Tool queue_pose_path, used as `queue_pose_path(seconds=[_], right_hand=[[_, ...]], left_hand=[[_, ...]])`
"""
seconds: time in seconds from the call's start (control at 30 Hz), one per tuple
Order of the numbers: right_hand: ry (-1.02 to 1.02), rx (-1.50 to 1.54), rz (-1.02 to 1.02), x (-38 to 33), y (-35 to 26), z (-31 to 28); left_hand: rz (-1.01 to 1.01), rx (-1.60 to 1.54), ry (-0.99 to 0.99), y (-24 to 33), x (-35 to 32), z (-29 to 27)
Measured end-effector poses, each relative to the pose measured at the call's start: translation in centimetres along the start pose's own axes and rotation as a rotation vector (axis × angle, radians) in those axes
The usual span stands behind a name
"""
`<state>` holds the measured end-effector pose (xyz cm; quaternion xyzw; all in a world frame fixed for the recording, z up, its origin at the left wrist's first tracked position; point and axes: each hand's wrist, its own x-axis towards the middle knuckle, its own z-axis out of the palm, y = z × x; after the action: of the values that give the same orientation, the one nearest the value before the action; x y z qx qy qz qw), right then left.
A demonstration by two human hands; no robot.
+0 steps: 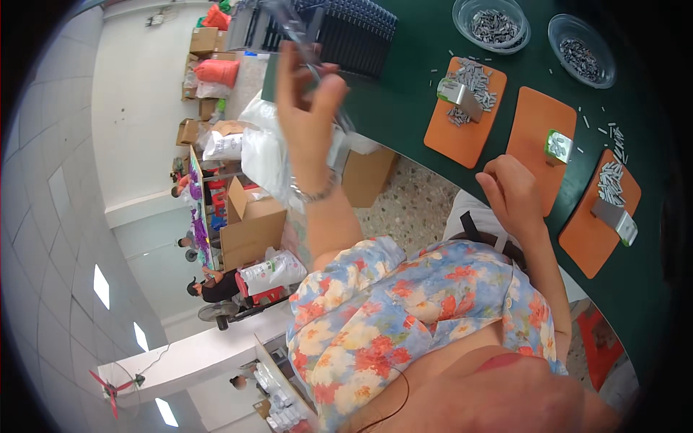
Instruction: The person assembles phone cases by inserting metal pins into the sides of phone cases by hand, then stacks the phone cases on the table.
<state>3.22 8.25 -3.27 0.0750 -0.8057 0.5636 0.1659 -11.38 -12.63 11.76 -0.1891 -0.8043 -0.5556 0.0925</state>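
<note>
Three orange boards (540, 133) line the tabletop's (404, 119) near side, presumably for easy reach; left hand (307, 115) pinching a blurred clear strip (296, 29) near far-left black trays (357, 36), right hand (510, 189) loosely curled, contents unseen.

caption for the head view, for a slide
Left hand holding a blurred clear object; right hand near an orange board on a green table.

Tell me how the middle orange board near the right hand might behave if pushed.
The middle orange board looks thin and lies flat, so it would probably slide rather than tip. Its even edges, without visible sagging, suggest it's fairly stiff. The silver-and-green metal piece on it seems loose and might shift.
</note>
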Motion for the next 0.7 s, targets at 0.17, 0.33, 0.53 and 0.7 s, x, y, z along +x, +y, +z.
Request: queue_pose_path(seconds=[0.17, 0.33, 0.53, 0.7], right_hand=[[0.018, -0.031, -0.062, -0.3, 0.0, 0.3], [0.003, 0.035, 0.022, -0.4, -0.2, 0.2], [0.004, 0.036, -0.013, -0.4, -0.5, 0.1], [0.0, 0.073, -0.012, 0.0, -0.2, -0.3]], left_hand=[[0.154, 0.487, -0.003, -2.2, 7.9, -6.2], [-0.055, 0.75, -0.178, -4.4, 13.0, -4.8], [-0.161, 0.882, -0.194, -9.2, 15.2, -5.7], [-0.339, 0.775, -0.247, -8.3, 15.2, -5.5]])
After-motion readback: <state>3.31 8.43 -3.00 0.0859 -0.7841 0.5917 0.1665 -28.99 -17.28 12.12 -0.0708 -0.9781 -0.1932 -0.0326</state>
